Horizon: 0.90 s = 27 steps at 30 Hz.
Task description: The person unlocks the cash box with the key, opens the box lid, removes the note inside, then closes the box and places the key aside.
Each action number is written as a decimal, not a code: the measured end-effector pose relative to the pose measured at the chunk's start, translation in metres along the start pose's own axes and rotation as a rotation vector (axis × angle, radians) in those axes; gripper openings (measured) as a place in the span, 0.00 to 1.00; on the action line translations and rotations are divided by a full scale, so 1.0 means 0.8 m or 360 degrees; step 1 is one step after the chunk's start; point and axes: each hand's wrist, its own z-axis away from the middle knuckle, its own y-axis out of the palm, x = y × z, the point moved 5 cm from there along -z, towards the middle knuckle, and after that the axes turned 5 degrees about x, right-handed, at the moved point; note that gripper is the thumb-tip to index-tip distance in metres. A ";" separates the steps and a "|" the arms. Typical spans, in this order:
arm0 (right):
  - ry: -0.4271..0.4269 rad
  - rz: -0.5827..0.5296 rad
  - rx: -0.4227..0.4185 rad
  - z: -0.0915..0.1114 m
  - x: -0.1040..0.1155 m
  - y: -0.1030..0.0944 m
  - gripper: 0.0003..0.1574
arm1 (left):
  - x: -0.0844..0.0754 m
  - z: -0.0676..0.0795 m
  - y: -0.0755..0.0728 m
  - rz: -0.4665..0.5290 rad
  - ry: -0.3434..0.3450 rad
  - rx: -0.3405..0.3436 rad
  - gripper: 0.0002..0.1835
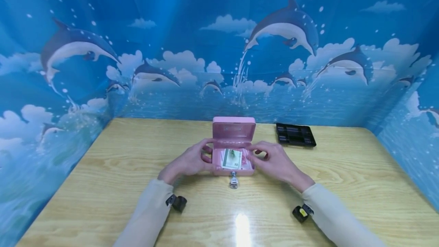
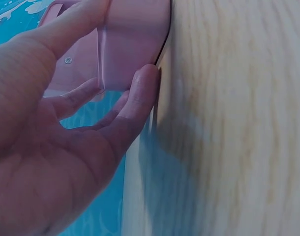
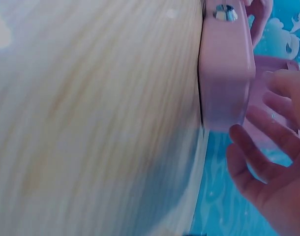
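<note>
A pink metal cash box [image 1: 217,173] stands on the table with its lid [image 1: 234,129] raised. Inside lie banknotes: a pale green one [image 1: 232,159] on top, reddish ones [image 1: 244,160] beside it. Keys [image 1: 233,183] hang from the lock at the front. My left hand [image 1: 193,160] grips the box's left end, thumb toward the front rim; in the left wrist view its fingers [image 2: 140,93] lie along the side wall. My right hand [image 1: 276,159] is at the right end, thumb and forefinger over the rim. In the right wrist view its fingers [image 3: 251,152] are spread and loosely bent.
A black compartment tray [image 1: 295,135] lies on the wooden table [image 1: 137,140] behind and to the right of the box. A blue dolphin-print curtain [image 1: 192,98] stands along the back and sides of the table.
</note>
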 end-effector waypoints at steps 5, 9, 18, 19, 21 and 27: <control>-0.0007 0.0078 0.0117 -0.014 0.009 0.014 0.20 | -0.002 0.001 -0.001 0.0005 0.0002 0.0000 0.51; 0.0004 0.0138 0.0185 -0.026 0.012 0.021 0.23 | -0.004 -0.001 0.000 0.0019 0.0024 0.0009 0.50; 0.0084 0.0178 0.0311 -0.040 0.015 0.029 0.30 | -0.006 -0.003 -0.002 0.0013 0.0024 0.0007 0.51; 0.0090 0.0177 0.0323 -0.041 0.016 0.029 0.31 | -0.006 -0.002 -0.002 0.0013 0.0022 0.0004 0.50; 0.0116 0.0156 0.0343 -0.042 0.015 0.031 0.32 | -0.005 -0.002 -0.002 0.0018 0.0018 -0.0004 0.50; 0.0213 0.0104 0.0352 -0.043 0.010 0.035 0.35 | -0.002 0.001 0.000 0.0052 0.0006 0.0003 0.51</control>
